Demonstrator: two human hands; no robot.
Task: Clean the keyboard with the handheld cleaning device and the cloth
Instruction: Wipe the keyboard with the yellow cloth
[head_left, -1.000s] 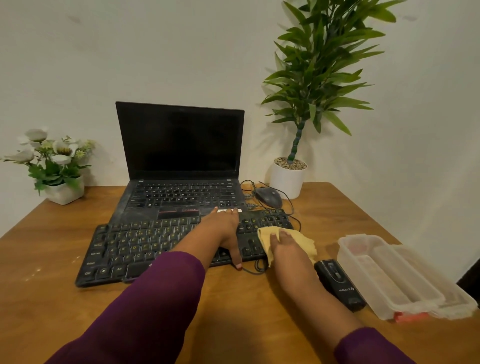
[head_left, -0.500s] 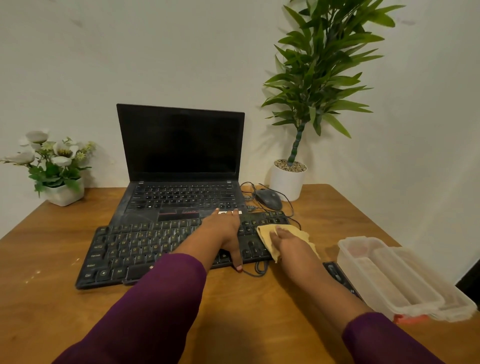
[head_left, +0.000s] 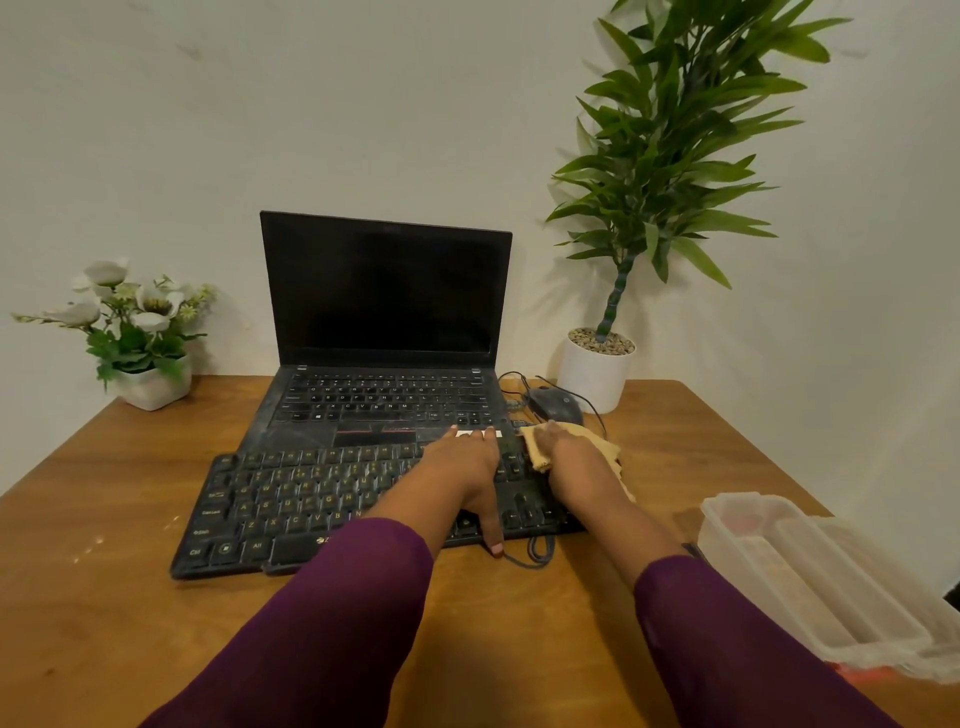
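A black external keyboard lies on the wooden desk in front of an open laptop. My left hand lies flat across its right half, fingers straight toward the far edge and thumb over the near edge. My right hand presses a yellow cloth onto the keyboard's far right corner. The black handheld cleaning device is almost wholly hidden behind my right forearm.
A dark laptop stands behind the keyboard. A wired mouse and a potted plant sit at the back right. A white flower pot is at the back left. A clear plastic container lies at the right.
My right hand has slid the cloth away from me, from the keyboard's right near side up to its far right corner. My left hand has stayed on the keyboard.
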